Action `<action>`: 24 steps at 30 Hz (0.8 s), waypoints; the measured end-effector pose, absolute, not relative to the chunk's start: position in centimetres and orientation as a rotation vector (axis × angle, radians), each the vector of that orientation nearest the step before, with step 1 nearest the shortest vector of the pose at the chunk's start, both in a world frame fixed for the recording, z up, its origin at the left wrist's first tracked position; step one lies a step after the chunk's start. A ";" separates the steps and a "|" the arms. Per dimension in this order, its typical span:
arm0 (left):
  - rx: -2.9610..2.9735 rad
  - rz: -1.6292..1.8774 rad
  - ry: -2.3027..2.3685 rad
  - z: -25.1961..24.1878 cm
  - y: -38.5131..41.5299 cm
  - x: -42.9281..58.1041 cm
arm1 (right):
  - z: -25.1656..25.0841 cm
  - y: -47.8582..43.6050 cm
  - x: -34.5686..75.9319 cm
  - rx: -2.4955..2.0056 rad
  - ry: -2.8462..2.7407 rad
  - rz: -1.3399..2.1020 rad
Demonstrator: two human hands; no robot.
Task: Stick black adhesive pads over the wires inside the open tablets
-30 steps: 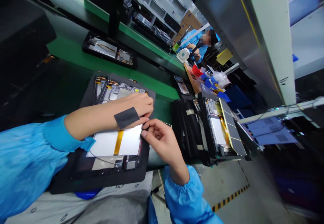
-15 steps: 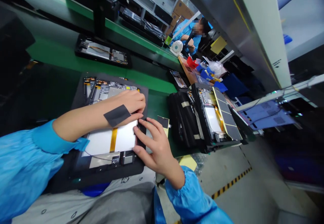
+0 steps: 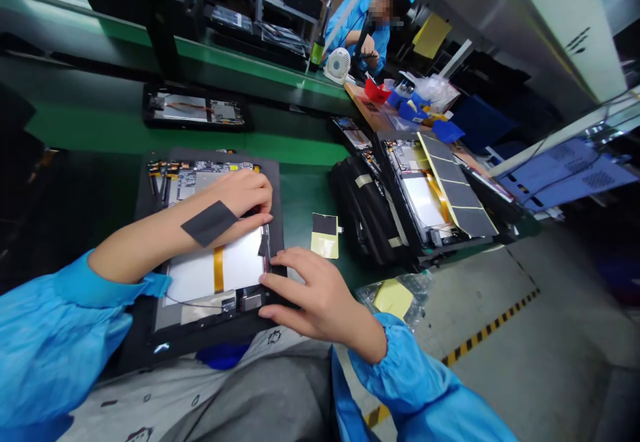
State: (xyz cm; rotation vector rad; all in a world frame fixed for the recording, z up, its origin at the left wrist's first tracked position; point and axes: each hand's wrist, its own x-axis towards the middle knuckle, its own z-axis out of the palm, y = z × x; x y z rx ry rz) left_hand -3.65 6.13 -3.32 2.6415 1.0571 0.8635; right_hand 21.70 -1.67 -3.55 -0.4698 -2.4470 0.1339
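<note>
An opened tablet [image 3: 195,272] lies in front of me, its white battery, orange ribbon cable and circuit board exposed. My left hand [image 3: 245,192] reaches across it, with fingers curled down and thumb tip at the right edge; what they hold, if anything, is hidden. A black adhesive patch [image 3: 209,223] is stuck near the left wrist. Just below the left thumb, a small black piece [image 3: 263,246] sits on the tablet's right edge. My right hand [image 3: 315,292] is beside that edge, fingers spread, with fingertips touching the rim. Right of it lies a yellow backing sheet [image 3: 325,245] with a black patch.
Another opened tablet [image 3: 195,107] lies on the green bench behind. At right, black tablet housings [image 3: 365,209] are stacked beside an opened tablet [image 3: 423,199] with a sheet of black patches [image 3: 463,192]. A co-worker [image 3: 365,29] sits beyond a small white fan [image 3: 337,65].
My right hand has drawn slightly back and down along the tablet's edge, baring the small black piece there. The left hand stays at the same edge. The view has shifted.
</note>
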 end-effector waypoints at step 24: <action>1.660 1.055 2.135 -9.2 -13.0 -6.2 | -7.6 -2.0 19.3 -1.027 -1.750 1.228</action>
